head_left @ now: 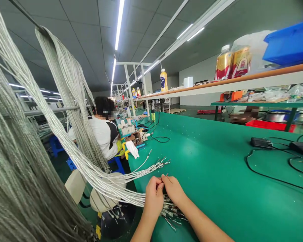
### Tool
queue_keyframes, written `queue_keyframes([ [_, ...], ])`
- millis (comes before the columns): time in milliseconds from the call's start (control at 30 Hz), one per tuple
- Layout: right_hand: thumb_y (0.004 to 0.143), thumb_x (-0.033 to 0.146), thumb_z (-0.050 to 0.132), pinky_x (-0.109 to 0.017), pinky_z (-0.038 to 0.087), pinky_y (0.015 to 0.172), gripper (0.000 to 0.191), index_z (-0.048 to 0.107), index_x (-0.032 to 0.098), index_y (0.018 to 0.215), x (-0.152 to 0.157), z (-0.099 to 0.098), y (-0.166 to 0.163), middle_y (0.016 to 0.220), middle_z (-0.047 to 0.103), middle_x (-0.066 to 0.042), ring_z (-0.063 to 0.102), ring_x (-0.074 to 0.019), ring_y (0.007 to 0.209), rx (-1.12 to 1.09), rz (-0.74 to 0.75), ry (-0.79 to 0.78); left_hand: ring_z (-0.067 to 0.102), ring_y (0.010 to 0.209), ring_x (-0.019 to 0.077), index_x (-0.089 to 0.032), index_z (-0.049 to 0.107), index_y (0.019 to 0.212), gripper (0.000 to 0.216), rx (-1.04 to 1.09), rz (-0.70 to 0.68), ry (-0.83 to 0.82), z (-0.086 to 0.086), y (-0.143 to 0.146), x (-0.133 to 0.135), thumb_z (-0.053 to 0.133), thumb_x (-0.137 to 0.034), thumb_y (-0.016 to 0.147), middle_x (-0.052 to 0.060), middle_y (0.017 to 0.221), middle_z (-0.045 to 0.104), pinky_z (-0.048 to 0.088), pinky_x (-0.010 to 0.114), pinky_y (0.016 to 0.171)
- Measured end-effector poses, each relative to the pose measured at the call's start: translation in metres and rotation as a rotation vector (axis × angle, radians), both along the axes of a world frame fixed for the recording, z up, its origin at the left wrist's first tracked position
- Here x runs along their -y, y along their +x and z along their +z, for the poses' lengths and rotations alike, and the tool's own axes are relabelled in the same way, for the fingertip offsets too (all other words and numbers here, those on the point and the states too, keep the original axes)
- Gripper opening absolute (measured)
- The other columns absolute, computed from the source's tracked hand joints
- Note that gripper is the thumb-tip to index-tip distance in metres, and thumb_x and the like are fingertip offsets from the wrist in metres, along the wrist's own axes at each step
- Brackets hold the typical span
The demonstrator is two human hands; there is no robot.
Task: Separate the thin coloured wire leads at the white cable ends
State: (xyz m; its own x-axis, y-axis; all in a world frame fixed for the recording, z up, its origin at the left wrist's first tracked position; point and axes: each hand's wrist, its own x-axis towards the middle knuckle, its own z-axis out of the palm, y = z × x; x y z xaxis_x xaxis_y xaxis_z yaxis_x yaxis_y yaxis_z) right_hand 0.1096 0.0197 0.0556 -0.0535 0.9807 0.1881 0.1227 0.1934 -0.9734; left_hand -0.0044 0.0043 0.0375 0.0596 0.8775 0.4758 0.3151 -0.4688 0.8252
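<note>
My left hand [154, 194] is closed, thumb and fingers pinching a grey-white cable near the table's edge. Against it, my right hand [174, 190] is pinched shut on the cable's thin wire end [167, 174]; a small tip pokes out above the fingers, and the rest is hidden by them. Beneath and behind both hands lies a bundle of cables [171, 212] with stripped ends and fine coloured wires. Another group of cable ends [156, 165] rests on the green table just beyond. Their long braided lengths [91, 168] sweep in from the upper left.
Thick cable hanks [63, 70] hang from a rail at left. A co-worker [101, 134] sits beyond, near a bench machine [131, 131] and a white glove [132, 149]. Black adapters [261, 143] with cords lie on the green table [217, 174] at right. A shelf [255, 80] runs above.
</note>
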Motion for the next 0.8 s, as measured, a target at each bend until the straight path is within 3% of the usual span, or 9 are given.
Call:
queue_keyframes([
  [200, 0.080, 0.051, 0.052, -0.038, 0.048, 0.085, 0.047, 0.076, 0.012, 0.071, -0.008, -0.002, 0.003, 0.077, 0.076, -0.012, 0.068, -0.0287, 0.084, -0.191, -0.011, -0.116, 0.059, 0.086, 0.0210, -0.020, 0.052, 0.079, 0.017, -0.040, 0.006, -0.006, -0.001, 0.002, -0.003, 0.046, -0.028, 0.093, 0.006, 0.093, 0.066, 0.042, 0.034, 0.078],
  [367, 0.084, 0.043, 0.043, -0.036, 0.048, 0.093, 0.048, 0.076, 0.010, 0.093, -0.004, 0.000, 0.008, 0.101, 0.076, -0.013, 0.069, -0.0271, 0.098, -0.258, -0.031, -0.199, 0.054, 0.076, 0.0189, -0.020, 0.051, 0.076, 0.014, -0.076, 0.034, 0.025, -0.002, 0.008, -0.002, 0.047, -0.022, 0.089, 0.002, 0.078, 0.060, 0.039, 0.031, 0.071],
  [500, 0.085, 0.042, 0.037, -0.035, 0.052, 0.091, 0.053, 0.074, 0.007, 0.101, -0.002, 0.000, 0.010, 0.106, 0.074, -0.015, 0.070, -0.0262, 0.095, -0.261, -0.029, -0.224, 0.053, 0.077, 0.0181, -0.020, 0.051, 0.076, 0.013, -0.068, 0.000, 0.036, 0.002, 0.011, 0.000, 0.046, -0.018, 0.087, 0.001, 0.080, 0.057, 0.039, 0.030, 0.071],
  [600, 0.087, 0.047, 0.035, -0.038, 0.052, 0.091, 0.058, 0.075, 0.007, 0.100, -0.004, -0.004, 0.013, 0.102, 0.075, -0.016, 0.071, -0.0272, 0.093, -0.216, -0.034, -0.183, 0.053, 0.078, 0.0181, -0.020, 0.049, 0.075, 0.014, -0.072, -0.026, 0.032, 0.003, 0.010, 0.001, 0.044, -0.016, 0.088, 0.002, 0.081, 0.056, 0.038, 0.030, 0.072],
  [733, 0.082, 0.058, 0.054, -0.043, 0.042, 0.103, 0.052, 0.079, 0.012, 0.087, -0.010, -0.011, 0.021, 0.102, 0.075, -0.018, 0.066, -0.0340, 0.106, -0.019, -0.063, -0.041, 0.051, 0.075, 0.0176, -0.021, 0.044, 0.072, 0.016, -0.110, 0.011, -0.003, -0.002, 0.008, 0.000, 0.044, -0.017, 0.088, 0.000, 0.076, 0.053, 0.035, 0.029, 0.067],
  [800, 0.084, 0.058, 0.054, -0.045, 0.038, 0.106, 0.051, 0.079, 0.014, 0.090, -0.011, -0.013, 0.026, 0.105, 0.074, -0.018, 0.064, -0.0347, 0.110, 0.074, -0.061, 0.012, 0.050, 0.075, 0.0178, -0.021, 0.044, 0.073, 0.016, -0.130, 0.019, -0.010, -0.005, 0.008, 0.000, 0.044, -0.018, 0.089, 0.000, 0.076, 0.052, 0.034, 0.029, 0.067],
])
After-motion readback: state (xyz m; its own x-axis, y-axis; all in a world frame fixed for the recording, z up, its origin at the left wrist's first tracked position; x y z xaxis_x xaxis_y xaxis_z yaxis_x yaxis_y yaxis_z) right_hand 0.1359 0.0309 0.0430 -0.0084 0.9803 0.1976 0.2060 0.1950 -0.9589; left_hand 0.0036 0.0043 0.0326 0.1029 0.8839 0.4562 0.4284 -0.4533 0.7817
